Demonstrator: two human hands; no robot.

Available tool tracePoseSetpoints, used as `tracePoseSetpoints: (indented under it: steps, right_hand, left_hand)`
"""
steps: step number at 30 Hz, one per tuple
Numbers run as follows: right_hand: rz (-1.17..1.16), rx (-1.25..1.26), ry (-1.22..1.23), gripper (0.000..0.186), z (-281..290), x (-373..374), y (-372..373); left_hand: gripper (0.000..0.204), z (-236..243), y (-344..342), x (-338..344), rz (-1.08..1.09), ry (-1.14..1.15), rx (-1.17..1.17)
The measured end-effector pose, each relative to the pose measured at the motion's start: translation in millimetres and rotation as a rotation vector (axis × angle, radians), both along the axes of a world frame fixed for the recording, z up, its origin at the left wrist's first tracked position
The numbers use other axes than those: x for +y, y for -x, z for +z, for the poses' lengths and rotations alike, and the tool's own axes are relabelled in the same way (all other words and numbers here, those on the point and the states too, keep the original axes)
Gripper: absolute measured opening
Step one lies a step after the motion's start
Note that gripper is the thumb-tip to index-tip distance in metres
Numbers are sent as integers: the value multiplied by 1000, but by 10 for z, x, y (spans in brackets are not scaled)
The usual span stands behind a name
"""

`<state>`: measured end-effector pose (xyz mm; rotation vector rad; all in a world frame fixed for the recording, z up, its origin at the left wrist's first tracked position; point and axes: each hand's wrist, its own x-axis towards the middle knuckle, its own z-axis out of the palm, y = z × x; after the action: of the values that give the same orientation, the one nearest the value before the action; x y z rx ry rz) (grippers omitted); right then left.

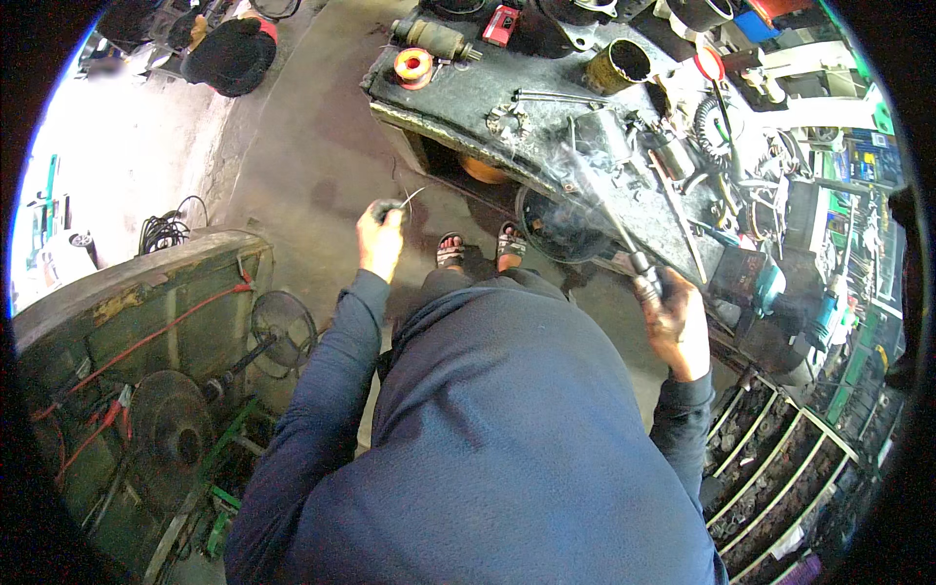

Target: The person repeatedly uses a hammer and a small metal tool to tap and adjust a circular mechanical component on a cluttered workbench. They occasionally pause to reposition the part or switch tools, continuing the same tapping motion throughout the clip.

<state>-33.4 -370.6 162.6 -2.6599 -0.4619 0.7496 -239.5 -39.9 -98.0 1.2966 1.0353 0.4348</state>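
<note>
My left hand (380,237) is closed on a small dark item with thin wire (413,195) sticking up from it, out over the floor. My right hand (671,317) grips the dark handle of a long pale-shafted tool (617,225), like a soldering iron, angled up-left over the cluttered workbench (448,102). Pale smoke hangs around its far end, near a dull metal block (600,136). An orange-rimmed spool (412,70) lies on the bench's left end, beside a cylindrical motor part (434,41). A blackened can (614,68) stands farther right.
A dark tub (561,229) sits at the bench's front. A worn metal panel (117,331) with red cables and a fan (278,322) stands at my left. Slatted racks of parts (770,458) are at lower right. A dark rounded bundle (219,58) lies at upper left.
</note>
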Motion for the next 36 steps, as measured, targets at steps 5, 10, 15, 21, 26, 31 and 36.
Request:
tracePoseSetpoints:
  steps: [5,10,15,21,26,31,36]
  right_hand:
    - [-124,-29,-415,37,-90,-244,-321]
    - [-222,-134,-538,39,-180,-210,-566]
    - [-381,-133,-775,38,-412,-79,-691]
    - [-665,258,-1191,32,-317,496,-1520]
    - [-628,386,-1378,27,-99,1085,-2279]
    - [-780,334,-1150,28,-299,1374,-2889]
    - [-842,281,-1102,30,-87,1605,-2959]
  left_hand:
    - [10,110,382,197,150,-55,70]
    - [10,211,600,304,243,-155,101]
    - [5,29,889,306,303,-177,40]
    - [8,25,1029,255,394,-10,22]
    - [11,40,990,444,369,-54,-24]
    - [11,113,960,578,373,-2,-11]
    - [11,-51,1028,611,374,-50,70]
